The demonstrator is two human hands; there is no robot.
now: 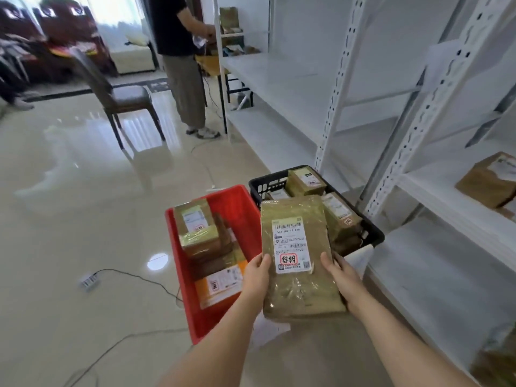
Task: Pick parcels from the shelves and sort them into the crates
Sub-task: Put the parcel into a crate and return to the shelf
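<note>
A: What's in the hands?
B: A flat brown parcel [298,258], label up, gripped by the left hand [255,277] and right hand [344,280] at its sides.
A: And below?
B: A red crate [237,202] and black crate [268,182], side by side, both holding parcels, beside white shelves [329,113]

Background's pretty lived-in: a brown padded chair [120,93] sits out on the glossy beige tile floor [69,205], and another person [181,60] in a black top and khaki pants stands just past it. A thin black cable [134,277] snakes across the tiles to a small barcode tag [90,280]. Dark red furniture [55,32] sits along the far wall, blurry.
</note>
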